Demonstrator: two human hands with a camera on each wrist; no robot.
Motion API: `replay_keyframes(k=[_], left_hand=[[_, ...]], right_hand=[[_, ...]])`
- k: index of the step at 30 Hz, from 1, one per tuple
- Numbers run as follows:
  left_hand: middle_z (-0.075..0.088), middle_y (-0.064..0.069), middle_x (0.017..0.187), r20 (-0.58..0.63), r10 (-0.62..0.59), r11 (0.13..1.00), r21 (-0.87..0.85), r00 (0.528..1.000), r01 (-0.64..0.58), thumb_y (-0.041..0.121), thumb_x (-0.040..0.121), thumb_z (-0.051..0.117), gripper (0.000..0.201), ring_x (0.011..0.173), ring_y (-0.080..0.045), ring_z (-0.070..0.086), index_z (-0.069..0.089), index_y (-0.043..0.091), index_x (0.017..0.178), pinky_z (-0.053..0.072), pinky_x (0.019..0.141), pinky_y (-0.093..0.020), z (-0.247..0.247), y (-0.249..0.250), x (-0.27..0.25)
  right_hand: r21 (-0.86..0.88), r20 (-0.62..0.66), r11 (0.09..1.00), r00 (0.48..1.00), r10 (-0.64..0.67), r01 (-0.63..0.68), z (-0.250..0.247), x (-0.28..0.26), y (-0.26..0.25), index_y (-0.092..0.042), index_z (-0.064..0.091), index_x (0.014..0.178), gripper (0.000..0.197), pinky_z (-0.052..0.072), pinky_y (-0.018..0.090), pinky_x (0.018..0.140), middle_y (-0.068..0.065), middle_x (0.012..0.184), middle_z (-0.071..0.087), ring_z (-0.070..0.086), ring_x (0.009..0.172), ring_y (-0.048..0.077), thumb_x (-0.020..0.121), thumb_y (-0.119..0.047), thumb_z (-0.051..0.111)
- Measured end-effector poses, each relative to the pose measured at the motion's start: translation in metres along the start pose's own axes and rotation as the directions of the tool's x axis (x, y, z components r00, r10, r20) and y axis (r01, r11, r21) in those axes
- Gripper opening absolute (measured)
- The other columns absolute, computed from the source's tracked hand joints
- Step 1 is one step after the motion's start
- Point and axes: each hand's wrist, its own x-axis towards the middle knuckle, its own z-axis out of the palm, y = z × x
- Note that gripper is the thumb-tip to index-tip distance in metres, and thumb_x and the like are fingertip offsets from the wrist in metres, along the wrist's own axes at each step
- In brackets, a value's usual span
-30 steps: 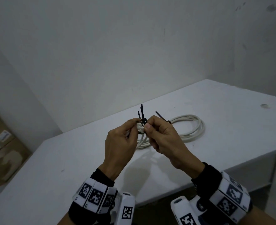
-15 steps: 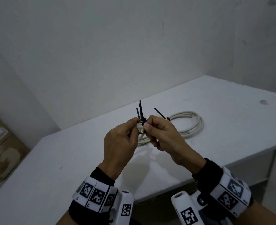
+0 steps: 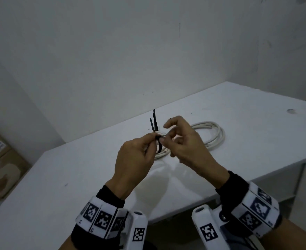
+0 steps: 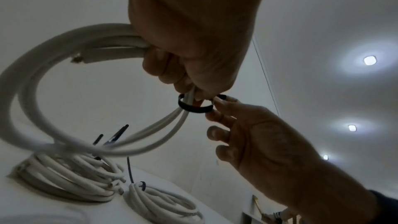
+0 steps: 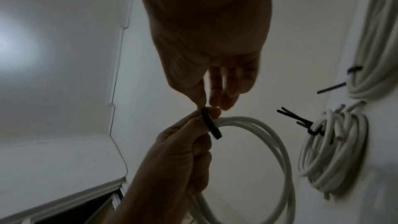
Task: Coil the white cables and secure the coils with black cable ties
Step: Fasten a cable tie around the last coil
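Black cable tie is looping loosely around the white coil; we're gripping the coil in left hand above the tabletop to keep turns bunched. Right hand fingers are pinching the tie's tail for cinching.

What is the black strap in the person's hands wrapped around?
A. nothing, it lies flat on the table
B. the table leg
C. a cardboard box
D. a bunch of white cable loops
D: the left wrist view shows the black cable tie forming a loose ring around the white cable coil that the left hand grips.
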Motion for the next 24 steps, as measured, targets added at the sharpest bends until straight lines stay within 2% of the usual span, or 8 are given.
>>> replay_keyframes(k=[3, 6, 8, 11, 13, 20, 22, 24], left_hand=[[0.063, 0.017, 0.056, 0.143, -0.116, 0.98, -0.142, 0.983, 0.136, 0.02, 0.096, 0.052, 0.024, 0.044, -0.004, 0.049, 0.073, 0.028, 0.102, 0.039, 0.046, -0.018, -0.006, 0.004, 0.006], [0.054, 0.016, 0.047, 0.308, -0.159, 0.895, -0.356, 0.938, 0.269, 0.018, 0.098, 0.049, 0.025, 0.036, -0.001, 0.038, 0.066, 0.023, 0.116, 0.028, 0.041, -0.008, -0.013, 0.007, 0.008], [0.046, 0.012, 0.048, 0.418, -0.12, 0.796, -0.502, 0.9, 0.339, 0.025, 0.097, 0.048, 0.028, 0.038, -0.003, 0.03, 0.057, 0.026, 0.123, 0.027, 0.038, -0.013, -0.019, 0.011, 0.007], [0.029, 0.001, 0.051, 0.442, -0.139, 0.74, -0.548, 0.886, 0.39, 0.035, 0.092, 0.051, 0.023, 0.04, -0.011, 0.019, 0.058, 0.022, 0.109, 0.019, 0.037, -0.018, -0.021, 0.011, 0.009], [0.027, 0.001, 0.05, 0.433, -0.174, 0.713, -0.564, 0.884, 0.417, 0.034, 0.091, 0.054, 0.017, 0.04, -0.011, 0.016, 0.058, 0.02, 0.099, 0.017, 0.037, -0.017, -0.02, 0.012, 0.01], [0.026, 0.004, 0.051, 0.529, -0.206, 0.649, -0.556, 0.823, 0.519, 0.025, 0.098, 0.047, 0.012, 0.042, -0.01, 0.014, 0.048, 0.017, 0.089, 0.012, 0.039, -0.018, -0.022, 0.015, 0.009], [0.024, 0.001, 0.052, 0.568, -0.21, 0.627, -0.546, 0.795, 0.556, 0.024, 0.099, 0.046, 0.013, 0.044, -0.011, 0.012, 0.049, 0.018, 0.087, 0.01, 0.04, -0.021, -0.019, 0.016, 0.004], [0.022, 0.0, 0.053, 0.571, -0.231, 0.6, -0.553, 0.788, 0.577, 0.023, 0.099, 0.047, 0.014, 0.046, -0.012, 0.009, 0.05, 0.019, 0.086, 0.009, 0.04, -0.02, -0.017, 0.017, 0.0]], right_hand=[[-0.165, 0.05, 0.953, 0.967, -0.251, 0.256, -0.002, 0.005, -0.002, -0.012, 0.059, 0.083, 0.007, 0.048, 0.023, 0.051, -0.001, 0.07, 0.063, 0.059, 0.056, 0.014, 0.085, -0.01, 0.064], [-0.234, 0.03, 0.936, 0.964, -0.263, 0.263, -0.007, 0.013, 0.0, -0.009, 0.062, 0.078, 0.007, 0.052, 0.036, 0.059, -0.003, 0.065, 0.064, 0.06, 0.056, 0.015, 0.084, -0.011, 0.066], [-0.249, 0.029, 0.936, 0.968, -0.248, 0.247, -0.01, 0.016, -0.001, -0.012, 0.063, 0.076, 0.009, 0.052, 0.034, 0.061, -0.008, 0.064, 0.063, 0.058, 0.057, 0.013, 0.082, -0.013, 0.069], [-0.246, 0.064, 0.94, 0.972, -0.227, 0.235, -0.008, 0.017, -0.006, -0.017, 0.064, 0.072, 0.011, 0.049, 0.023, 0.059, -0.012, 0.064, 0.062, 0.055, 0.056, 0.007, 0.08, -0.015, 0.071], [-0.229, 0.033, 0.947, 0.974, -0.223, 0.224, -0.008, 0.02, -0.008, -0.021, 0.063, 0.069, 0.014, 0.045, 0.018, 0.058, -0.013, 0.062, 0.061, 0.054, 0.056, 0.006, 0.078, -0.016, 0.073], [-0.338, 0.038, 0.923, 0.982, -0.184, 0.186, -0.014, 0.036, -0.026, -0.034, 0.057, 0.062, 0.021, 0.054, 0.04, 0.073, -0.016, 0.064, 0.063, 0.063, 0.065, 0.009, 0.077, -0.031, 0.072], [-0.315, -0.034, 0.936, 0.984, -0.176, 0.157, -0.022, 0.051, -0.035, -0.03, 0.057, 0.063, 0.021, 0.054, 0.038, 0.07, -0.012, 0.062, 0.063, 0.062, 0.063, 0.012, 0.078, -0.027, 0.071], [-0.286, -0.02, 0.948, 0.989, -0.148, 0.137, -0.028, 0.063, -0.044, -0.024, 0.058, 0.066, 0.019, 0.051, 0.033, 0.064, -0.006, 0.062, 0.065, 0.063, 0.061, 0.014, 0.08, -0.021, 0.071]])
